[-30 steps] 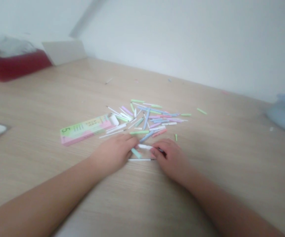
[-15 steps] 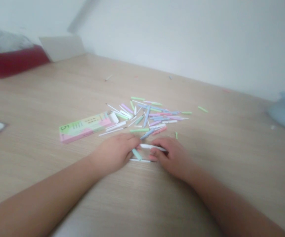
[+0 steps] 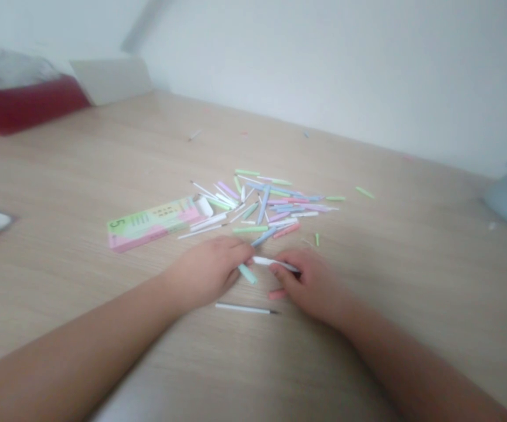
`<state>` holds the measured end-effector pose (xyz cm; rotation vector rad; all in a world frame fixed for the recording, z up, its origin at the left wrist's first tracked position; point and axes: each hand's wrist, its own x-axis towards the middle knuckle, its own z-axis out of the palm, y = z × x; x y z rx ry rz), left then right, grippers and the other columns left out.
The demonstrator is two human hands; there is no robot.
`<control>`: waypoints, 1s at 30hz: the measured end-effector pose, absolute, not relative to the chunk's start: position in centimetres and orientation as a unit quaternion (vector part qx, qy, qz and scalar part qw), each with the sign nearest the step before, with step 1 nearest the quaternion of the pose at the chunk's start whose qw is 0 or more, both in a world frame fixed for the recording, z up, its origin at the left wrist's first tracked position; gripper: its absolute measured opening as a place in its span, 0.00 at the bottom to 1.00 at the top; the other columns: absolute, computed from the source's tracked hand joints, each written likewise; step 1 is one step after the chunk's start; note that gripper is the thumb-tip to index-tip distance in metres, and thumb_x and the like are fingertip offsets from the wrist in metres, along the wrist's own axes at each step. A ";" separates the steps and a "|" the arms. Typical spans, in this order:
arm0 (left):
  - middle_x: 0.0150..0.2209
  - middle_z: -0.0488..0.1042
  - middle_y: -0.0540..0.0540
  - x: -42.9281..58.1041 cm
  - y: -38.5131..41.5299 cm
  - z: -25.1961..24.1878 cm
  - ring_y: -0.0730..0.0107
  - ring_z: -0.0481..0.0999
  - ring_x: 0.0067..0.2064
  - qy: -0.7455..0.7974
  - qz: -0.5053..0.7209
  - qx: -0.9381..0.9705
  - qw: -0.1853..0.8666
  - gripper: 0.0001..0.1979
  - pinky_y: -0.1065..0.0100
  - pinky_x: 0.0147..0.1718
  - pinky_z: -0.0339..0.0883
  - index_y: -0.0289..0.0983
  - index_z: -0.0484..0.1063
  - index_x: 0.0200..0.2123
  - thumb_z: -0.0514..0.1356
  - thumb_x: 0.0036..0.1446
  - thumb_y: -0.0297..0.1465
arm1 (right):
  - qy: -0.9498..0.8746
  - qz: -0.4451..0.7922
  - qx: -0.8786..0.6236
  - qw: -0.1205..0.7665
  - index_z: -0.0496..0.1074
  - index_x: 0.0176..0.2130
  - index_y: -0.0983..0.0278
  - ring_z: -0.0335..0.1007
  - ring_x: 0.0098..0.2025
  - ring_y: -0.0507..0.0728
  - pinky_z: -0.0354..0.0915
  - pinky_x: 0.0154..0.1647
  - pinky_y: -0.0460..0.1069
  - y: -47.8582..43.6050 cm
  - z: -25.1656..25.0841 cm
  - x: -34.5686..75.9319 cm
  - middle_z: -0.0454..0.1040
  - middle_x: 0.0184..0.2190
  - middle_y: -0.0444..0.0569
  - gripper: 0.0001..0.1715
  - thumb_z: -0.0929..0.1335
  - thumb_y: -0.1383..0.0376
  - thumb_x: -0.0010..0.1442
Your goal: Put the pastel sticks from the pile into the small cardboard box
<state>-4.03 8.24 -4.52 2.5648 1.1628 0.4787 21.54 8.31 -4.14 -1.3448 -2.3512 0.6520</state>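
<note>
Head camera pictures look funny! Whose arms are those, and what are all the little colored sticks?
A person wears this camera on their head, so you see their arms the way you see your own when you look down. The left hand is on the left side of the picture, and the right hand is on the right. The right hand seems to hold a white stick. A mint-green stick touches the left hand, but I can't tell if it's held. On the wooden table lies a pile of colored sticks, beside a green-and-pink box with a 5 on it.
</note>
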 end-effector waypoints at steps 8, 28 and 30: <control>0.45 0.78 0.47 -4.0 8.2 -4.6 0.58 0.78 0.50 0.398 0.152 0.893 0.145 0.09 0.62 0.50 0.68 0.42 0.72 0.46 0.57 0.65 0.24 | -0.838 0.224 -0.449 0.213 0.78 0.42 0.58 0.75 0.45 0.59 0.61 0.49 0.53 8.1 -4.2 21.4 0.81 0.39 0.44 0.04 0.73 0.62 0.65; 0.46 0.80 0.47 -5.4 9.0 -3.9 0.59 0.80 0.48 0.463 0.139 0.863 0.145 0.13 0.62 0.46 0.70 0.43 0.73 0.49 0.53 0.66 0.28 | -0.885 0.124 -0.439 0.091 0.76 0.41 0.61 0.73 0.42 0.60 0.63 0.46 0.52 10.0 -2.7 25.9 0.79 0.39 0.49 0.12 0.68 0.74 0.59; 0.46 0.79 0.46 -5.3 8.9 -4.0 0.58 0.79 0.48 0.463 0.143 0.863 0.143 0.12 0.62 0.46 0.70 0.42 0.73 0.49 0.53 0.66 0.29 | -0.886 0.119 -0.442 0.070 0.77 0.43 0.62 0.74 0.45 0.61 0.64 0.48 0.54 10.2 -3.0 25.6 0.80 0.41 0.51 0.13 0.67 0.73 0.60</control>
